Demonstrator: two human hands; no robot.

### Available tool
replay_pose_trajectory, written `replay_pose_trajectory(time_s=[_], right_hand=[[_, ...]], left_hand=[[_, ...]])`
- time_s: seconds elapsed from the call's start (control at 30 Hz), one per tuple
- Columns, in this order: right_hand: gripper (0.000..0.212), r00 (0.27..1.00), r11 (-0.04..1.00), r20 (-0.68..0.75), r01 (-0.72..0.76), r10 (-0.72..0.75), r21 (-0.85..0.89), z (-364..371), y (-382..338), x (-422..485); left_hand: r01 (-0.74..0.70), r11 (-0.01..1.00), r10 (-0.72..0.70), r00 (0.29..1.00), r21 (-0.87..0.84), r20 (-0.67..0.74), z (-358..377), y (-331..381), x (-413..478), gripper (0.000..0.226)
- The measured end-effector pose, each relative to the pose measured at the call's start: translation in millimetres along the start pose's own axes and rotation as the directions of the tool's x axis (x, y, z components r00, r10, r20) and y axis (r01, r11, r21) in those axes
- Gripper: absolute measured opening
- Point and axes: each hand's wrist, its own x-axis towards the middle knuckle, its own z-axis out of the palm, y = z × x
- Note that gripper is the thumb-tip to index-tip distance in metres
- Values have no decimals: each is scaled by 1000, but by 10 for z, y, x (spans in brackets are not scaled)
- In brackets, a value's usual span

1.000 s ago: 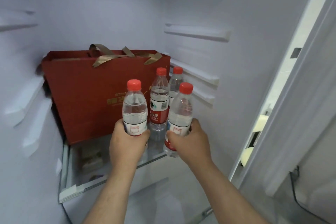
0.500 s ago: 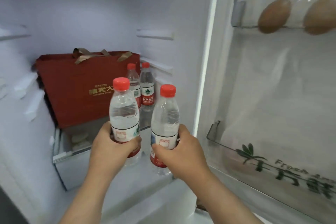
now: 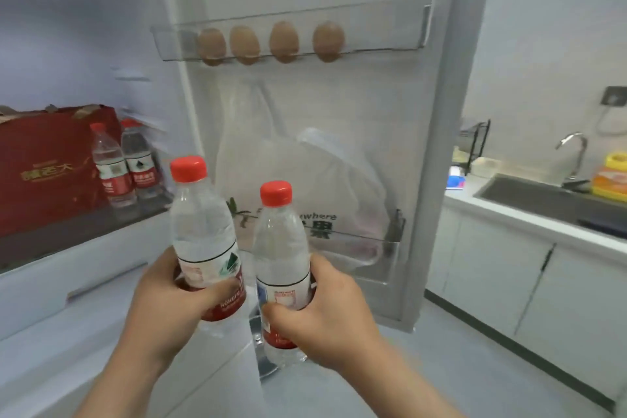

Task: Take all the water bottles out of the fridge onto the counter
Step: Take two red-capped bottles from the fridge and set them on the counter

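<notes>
left grip [image 3: 169, 302] wraps one water bottle [image 3: 203, 224], right grip [image 3: 325, 316] the other bottle [image 3: 281, 241], both held low and upright for carrying. two more bottles [image 3: 112, 166] sit up-left of them, surface [image 3: 492, 204] is off right.

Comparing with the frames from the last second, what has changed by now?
The left hand and right hand have drawn their bottles out of the fridge, back toward the person. The left bottle and right bottle are now in front of the open door, with the counter in view on the right. Both grips are unchanged. The other two bottles still stand beside the red bag inside.
</notes>
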Motion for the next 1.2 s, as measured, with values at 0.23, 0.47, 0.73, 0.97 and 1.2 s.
replay_pose_trajectory(time_s=[0.23,0.47,0.73,0.97,1.2], right_hand=[[42,948,995,-309,-93,76,-40,-1359,499,-825],[38,731,953,-634,-302,251,28,-2522,972,-1648],[36,408,877,-848,-464,338,126,-3510,1645,-2404],[40,240,820,-895,-536,375,201,-4301,2288,-2337],[39,162,782,-896,-568,413,257,-4896,2845,-2131]], left_hand=[[-15,998,37,927,-63,374,1120,593,-638,67],[-66,987,141,774,-144,617,2480,1092,-1278,51],[25,981,149,547,-194,824,4074,1178,-1905,46],[101,982,105,401,-158,910,5413,1117,-2032,52],[92,989,79,324,-115,943,6471,1138,-2027,65]])
